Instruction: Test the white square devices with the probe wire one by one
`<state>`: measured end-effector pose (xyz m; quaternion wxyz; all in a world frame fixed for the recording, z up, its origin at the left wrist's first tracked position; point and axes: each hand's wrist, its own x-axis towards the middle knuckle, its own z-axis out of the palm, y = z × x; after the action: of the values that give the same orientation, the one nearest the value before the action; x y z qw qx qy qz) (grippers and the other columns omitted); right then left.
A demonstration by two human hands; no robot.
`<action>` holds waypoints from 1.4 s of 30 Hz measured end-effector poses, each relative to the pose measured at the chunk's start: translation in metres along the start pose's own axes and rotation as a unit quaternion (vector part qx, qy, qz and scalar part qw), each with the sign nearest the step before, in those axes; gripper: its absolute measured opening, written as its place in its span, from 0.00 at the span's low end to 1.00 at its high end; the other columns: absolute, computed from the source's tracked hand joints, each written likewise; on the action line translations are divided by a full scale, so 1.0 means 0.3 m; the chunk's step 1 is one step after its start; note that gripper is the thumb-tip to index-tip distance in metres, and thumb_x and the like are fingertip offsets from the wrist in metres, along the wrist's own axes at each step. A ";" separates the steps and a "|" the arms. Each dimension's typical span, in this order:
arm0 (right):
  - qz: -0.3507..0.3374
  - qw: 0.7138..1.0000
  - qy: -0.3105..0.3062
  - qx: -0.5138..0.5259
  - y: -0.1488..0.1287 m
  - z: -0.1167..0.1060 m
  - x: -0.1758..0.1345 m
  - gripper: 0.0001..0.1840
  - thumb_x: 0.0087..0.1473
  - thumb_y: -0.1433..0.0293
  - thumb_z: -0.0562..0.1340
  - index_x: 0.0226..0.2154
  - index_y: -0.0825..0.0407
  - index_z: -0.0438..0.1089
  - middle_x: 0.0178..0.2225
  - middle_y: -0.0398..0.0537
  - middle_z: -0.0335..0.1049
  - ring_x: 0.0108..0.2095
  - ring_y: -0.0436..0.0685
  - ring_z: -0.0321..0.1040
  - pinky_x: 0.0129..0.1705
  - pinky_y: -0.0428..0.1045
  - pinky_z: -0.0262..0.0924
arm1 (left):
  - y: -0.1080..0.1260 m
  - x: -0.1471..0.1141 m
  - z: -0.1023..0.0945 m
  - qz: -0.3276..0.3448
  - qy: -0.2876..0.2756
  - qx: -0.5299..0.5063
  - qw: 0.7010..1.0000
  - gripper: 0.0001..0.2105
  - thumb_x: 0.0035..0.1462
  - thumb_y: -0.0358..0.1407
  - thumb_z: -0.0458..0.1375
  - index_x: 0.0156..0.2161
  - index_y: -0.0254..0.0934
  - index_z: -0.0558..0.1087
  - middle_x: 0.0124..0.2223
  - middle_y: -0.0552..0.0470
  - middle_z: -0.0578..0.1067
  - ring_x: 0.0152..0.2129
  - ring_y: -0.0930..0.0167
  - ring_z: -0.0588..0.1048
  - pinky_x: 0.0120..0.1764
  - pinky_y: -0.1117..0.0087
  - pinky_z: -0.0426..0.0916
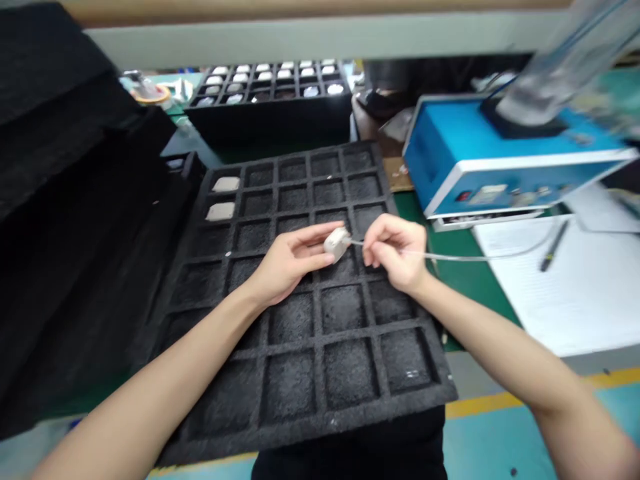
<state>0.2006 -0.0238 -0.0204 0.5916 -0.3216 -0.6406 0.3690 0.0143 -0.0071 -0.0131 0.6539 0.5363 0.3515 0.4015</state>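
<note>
My left hand pinches a small pale block with cut corners between thumb and fingers, above the middle of a black foam tray. From the right, my right hand is closed on a thin clear tube. The tube's tip meets the right side of the pale block; whether it goes in or only touches, I cannot tell. Two similar pale blocks, an upper one and a lower one, lie in the tray's far-left compartments.
A blue box-shaped device with a front panel stands at the right, a clear cylinder on top. Papers with a black pen lie before it. Another filled tray sits behind, and stacked black foam rises at left.
</note>
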 end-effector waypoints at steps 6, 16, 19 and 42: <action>0.037 0.998 -0.006 0.045 0.006 0.002 0.010 0.04 0.42 0.74 0.54 0.21 0.53 0.62 0.15 0.38 0.62 0.13 0.45 0.55 0.17 0.42 0.51 | 0.014 0.001 0.001 -0.045 0.010 0.000 0.999 0.23 0.41 0.31 0.69 0.46 0.42 0.76 0.49 0.50 0.76 0.51 0.61 0.70 0.57 0.63 0.58; 0.059 0.995 -0.005 0.075 0.013 0.010 0.014 0.03 0.40 0.73 0.54 0.21 0.54 0.62 0.13 0.38 0.62 0.13 0.45 0.54 0.16 0.41 0.50 | 0.028 -0.011 0.012 -0.035 0.008 -0.004 0.999 0.23 0.40 0.32 0.69 0.46 0.39 0.76 0.49 0.46 0.76 0.51 0.61 0.70 0.58 0.61 0.57; 0.062 0.995 -0.006 0.079 0.013 0.008 0.016 0.03 0.41 0.73 0.54 0.21 0.54 0.62 0.13 0.38 0.62 0.13 0.45 0.54 0.16 0.41 0.50 | 0.032 -0.012 0.013 -0.035 0.012 -0.004 0.999 0.23 0.40 0.32 0.69 0.46 0.38 0.76 0.51 0.45 0.74 0.52 0.60 0.69 0.58 0.61 0.58; 0.071 0.994 -0.002 0.086 0.002 0.012 0.018 0.03 0.39 0.74 0.54 0.21 0.54 0.63 0.12 0.38 0.62 0.12 0.45 0.54 0.15 0.41 0.49 | 0.020 -0.010 -0.002 -0.042 0.000 -0.004 0.999 0.23 0.42 0.32 0.68 0.47 0.39 0.74 0.53 0.46 0.73 0.52 0.62 0.69 0.58 0.64 0.58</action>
<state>0.1964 -0.0193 -0.0182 0.5877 -0.3135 -0.5834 0.4648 0.0114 -0.0090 -0.0072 0.6723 0.5181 0.3721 0.3757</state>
